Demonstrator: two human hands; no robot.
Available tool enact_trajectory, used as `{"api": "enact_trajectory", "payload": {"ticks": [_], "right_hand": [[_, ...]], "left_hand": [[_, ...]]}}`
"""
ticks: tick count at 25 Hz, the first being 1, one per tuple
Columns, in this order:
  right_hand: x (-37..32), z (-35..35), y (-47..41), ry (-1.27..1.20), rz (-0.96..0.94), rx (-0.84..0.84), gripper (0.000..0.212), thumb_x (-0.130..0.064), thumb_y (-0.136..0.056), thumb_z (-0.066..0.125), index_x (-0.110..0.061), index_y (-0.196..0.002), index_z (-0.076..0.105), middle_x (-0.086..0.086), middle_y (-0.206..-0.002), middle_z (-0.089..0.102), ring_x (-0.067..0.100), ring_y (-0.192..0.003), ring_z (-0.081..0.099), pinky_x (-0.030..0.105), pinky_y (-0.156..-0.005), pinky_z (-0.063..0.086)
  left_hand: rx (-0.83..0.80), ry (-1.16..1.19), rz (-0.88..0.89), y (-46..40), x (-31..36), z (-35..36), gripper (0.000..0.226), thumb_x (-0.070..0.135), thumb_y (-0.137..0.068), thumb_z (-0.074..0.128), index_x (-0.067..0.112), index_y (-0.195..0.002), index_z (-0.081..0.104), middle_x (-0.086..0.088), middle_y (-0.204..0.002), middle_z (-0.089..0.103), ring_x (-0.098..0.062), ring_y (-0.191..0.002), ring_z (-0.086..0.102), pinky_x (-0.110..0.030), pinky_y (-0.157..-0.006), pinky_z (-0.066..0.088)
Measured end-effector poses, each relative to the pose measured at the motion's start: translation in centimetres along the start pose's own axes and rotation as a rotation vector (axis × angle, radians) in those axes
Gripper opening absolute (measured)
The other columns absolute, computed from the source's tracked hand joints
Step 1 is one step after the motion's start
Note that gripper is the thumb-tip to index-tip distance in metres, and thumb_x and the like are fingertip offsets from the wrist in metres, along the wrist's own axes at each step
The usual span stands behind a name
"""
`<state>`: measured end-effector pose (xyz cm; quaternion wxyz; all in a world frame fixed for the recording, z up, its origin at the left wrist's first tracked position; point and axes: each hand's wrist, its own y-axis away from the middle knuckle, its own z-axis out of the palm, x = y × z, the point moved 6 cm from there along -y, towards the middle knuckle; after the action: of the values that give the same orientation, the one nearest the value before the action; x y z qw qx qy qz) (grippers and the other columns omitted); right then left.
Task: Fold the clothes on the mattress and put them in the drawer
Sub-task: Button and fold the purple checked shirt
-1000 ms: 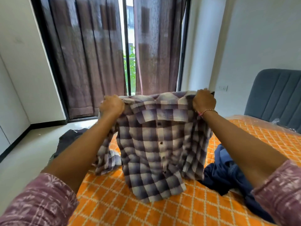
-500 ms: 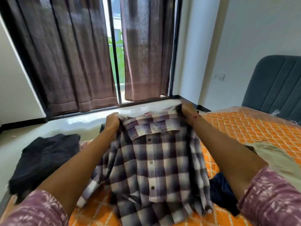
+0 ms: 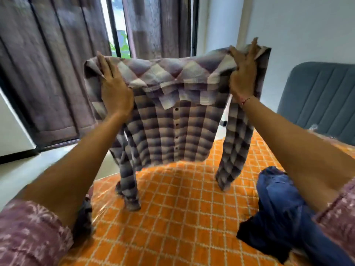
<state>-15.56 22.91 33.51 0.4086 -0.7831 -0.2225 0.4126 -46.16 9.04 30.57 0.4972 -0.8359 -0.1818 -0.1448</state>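
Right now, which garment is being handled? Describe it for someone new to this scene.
Above the orange mattress, before the curtains, hangs a plaid shirt pinched at its shoulders by both hands. Its purple-white checks and front buttons distinguish it from the plain blue garment lying crumpled at right.

I'm seeing motion blurring the plaid shirt (image 3: 172,120); my arm is hiding part of the blue garment (image 3: 278,208), its lower end running off-frame.
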Motion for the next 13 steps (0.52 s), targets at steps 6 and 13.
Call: {"api": "enact_trajectory", "payload": {"ticks": [6, 13], "right_hand": [[3.8, -1.5, 20.9, 0.229, -0.080, -0.039, 0.048, -0.020, -0.089, 0.036, -0.024, -0.133, 0.055, 0.018, -0.156, 0.018, 0.050, -0.136, 0.023, 0.054, -0.110, 0.028], [12.2, -0.8, 44.6, 0.393, 0.107, -0.591, 0.052, -0.031, -0.080, 0.046, -0.025, -0.130, 0.057, 0.024, -0.153, 0.023, 0.056, -0.123, 0.039, 0.055, -0.098, 0.039]], "left_hand": [[-0.188, -0.083, 0.056, 21.1, -7.9, 1.7, 0.074, 0.004, -0.074, 0.037, -0.010, -0.144, 0.023, -0.028, -0.154, 0.016, -0.049, -0.135, 0.028, -0.056, -0.098, 0.042], [-0.809, -0.208, -0.081, 43.8, -16.4, 5.5, 0.072, 0.020, -0.077, 0.036, -0.008, -0.142, 0.030, -0.026, -0.148, 0.032, -0.049, -0.123, 0.043, -0.060, -0.095, 0.041]]}}
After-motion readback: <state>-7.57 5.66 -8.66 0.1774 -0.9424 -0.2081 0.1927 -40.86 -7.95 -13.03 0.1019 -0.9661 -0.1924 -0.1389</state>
